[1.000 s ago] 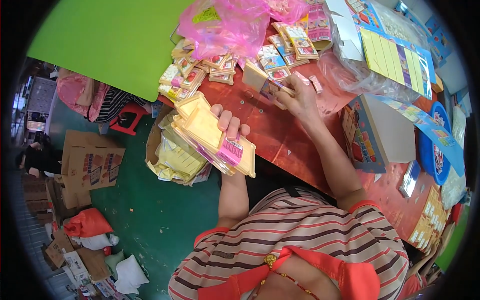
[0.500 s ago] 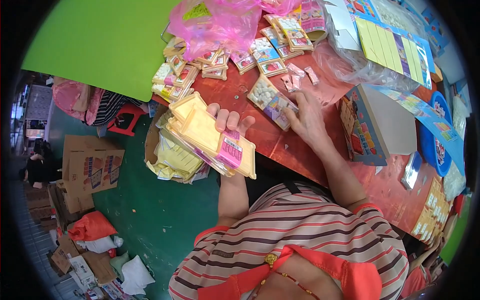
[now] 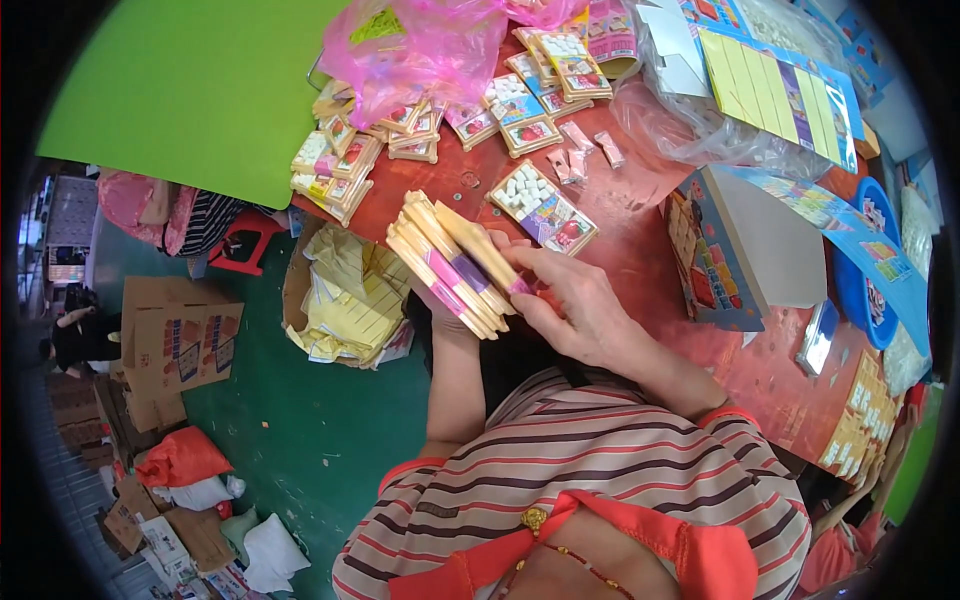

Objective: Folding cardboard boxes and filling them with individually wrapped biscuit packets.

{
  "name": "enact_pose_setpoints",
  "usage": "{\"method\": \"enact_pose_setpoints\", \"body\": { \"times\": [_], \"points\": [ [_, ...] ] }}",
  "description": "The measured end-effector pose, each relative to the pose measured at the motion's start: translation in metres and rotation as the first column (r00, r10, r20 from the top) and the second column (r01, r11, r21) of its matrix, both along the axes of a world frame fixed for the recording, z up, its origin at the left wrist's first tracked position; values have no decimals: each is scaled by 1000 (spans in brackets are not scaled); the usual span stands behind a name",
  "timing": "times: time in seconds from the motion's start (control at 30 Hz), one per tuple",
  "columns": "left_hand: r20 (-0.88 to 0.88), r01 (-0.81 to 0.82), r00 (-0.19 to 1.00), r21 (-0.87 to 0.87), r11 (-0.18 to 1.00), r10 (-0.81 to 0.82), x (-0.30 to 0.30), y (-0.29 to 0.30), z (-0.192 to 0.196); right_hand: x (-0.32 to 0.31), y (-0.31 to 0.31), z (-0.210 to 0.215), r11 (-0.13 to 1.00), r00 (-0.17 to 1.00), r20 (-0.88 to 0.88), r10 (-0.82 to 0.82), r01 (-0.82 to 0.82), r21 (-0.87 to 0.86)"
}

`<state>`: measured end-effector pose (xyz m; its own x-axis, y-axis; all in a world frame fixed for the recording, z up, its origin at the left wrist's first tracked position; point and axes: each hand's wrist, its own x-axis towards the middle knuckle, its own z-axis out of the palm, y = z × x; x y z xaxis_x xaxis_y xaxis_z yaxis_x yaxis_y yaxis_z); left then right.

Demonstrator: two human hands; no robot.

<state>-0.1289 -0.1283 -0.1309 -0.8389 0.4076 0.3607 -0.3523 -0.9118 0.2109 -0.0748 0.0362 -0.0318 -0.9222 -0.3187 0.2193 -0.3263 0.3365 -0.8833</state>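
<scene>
Left hand (image 3: 432, 300) grasping stack of flat packets (image 3: 452, 265) over table edge (image 3: 640, 270) | right hand (image 3: 580, 310) pinching top packet | best keeping edges aligned, squeezing gently.

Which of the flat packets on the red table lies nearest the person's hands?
The single packet lying alone just beyond the right hand; the others sit farther back, piled near the pink bag.
</scene>
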Motion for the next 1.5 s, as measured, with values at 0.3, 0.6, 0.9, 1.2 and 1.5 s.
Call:
{"method": "enact_pose_setpoints", "body": {
  "times": [0.3,0.6,0.9,1.2,1.5],
  "points": [
    [261,-157,950,-83,984,173,5,-4,-13,-4,4,-10,985,985,46,-167,164,61],
    [281,-189,903,-415,890,324,-16,-59,5,-3,63,-32,837,919,263,-293,380,-394],
    [-21,-59,991,-954,294,130,-84,-67,46,23,81,-23,900,829,-427,-362,430,71],
    [-578,-633,721,-326,-702,-382,-97,-57,41,36,85,-46,830,773,-632,47,322,455],
    [14,79,969,-963,257,-247,30,12,52,49,98,-66,821,767,-615,181,226,524]
  ]
}}
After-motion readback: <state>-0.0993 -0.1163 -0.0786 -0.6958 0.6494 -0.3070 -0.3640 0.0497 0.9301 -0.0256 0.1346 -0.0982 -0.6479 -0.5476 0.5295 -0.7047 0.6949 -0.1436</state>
